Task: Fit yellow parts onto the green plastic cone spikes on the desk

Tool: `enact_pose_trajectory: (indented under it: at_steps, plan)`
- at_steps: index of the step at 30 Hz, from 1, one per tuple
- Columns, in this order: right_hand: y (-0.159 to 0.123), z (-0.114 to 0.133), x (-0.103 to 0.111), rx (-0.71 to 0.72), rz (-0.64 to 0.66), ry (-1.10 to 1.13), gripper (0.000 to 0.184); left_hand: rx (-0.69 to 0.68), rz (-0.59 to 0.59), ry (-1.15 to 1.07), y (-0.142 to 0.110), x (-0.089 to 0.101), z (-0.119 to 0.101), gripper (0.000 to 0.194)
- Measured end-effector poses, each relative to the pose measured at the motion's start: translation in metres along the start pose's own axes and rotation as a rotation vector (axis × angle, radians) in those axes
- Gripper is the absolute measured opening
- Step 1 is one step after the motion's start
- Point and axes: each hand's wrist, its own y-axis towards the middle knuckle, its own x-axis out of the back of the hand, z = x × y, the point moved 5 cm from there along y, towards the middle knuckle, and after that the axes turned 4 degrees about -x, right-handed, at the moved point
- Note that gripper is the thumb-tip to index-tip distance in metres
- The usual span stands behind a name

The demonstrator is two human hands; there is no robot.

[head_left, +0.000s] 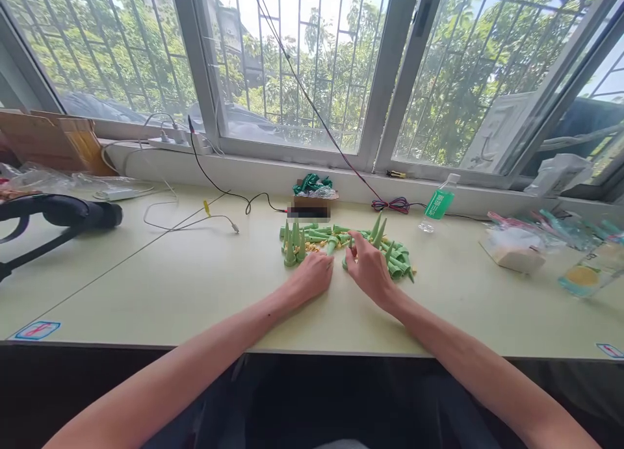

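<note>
My left hand (pixel 316 270) is closed around a light green plastic tube piece (pixel 332 244), whose wider end stands up out of the fist. To the right, my right hand (pixel 370 262) has its thumb and index finger bent close together in a pinch. Whatever lies between those fingertips is too small to make out. Several green cone-tipped pieces (pixel 290 249) stand upright left of my left hand. A heap of green tubes and cones (pixel 400 260) lies beyond and beside my right hand. Small yellowish bits (pixel 312 246) are scattered among the pieces.
Behind the pieces sits a small brown box (pixel 312 205) with green wrapping. A bottle with a green label (pixel 439 203) stands to its right. Cables (pixel 195 218) cross the left side near a black headset-like object (pixel 78 215). Plastic bags (pixel 517 244) lie at the right.
</note>
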Motion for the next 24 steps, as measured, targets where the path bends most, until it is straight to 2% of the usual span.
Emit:
enact_pose_trajectory:
  at_steps: [8,14,24]
  plan:
    - [0.000,-0.002,-0.002,0.013,0.008,0.010,0.032,0.030,-0.114,-0.116,-0.002,0.004,0.005,0.027]
    - [0.000,0.001,-0.001,0.058,-0.020,0.068,0.026,-0.020,-0.167,-0.112,-0.001,0.003,0.007,0.030]
    - [0.000,-0.001,-0.004,0.000,0.058,0.056,0.034,-0.073,-0.257,-0.133,-0.002,0.012,0.002,0.026]
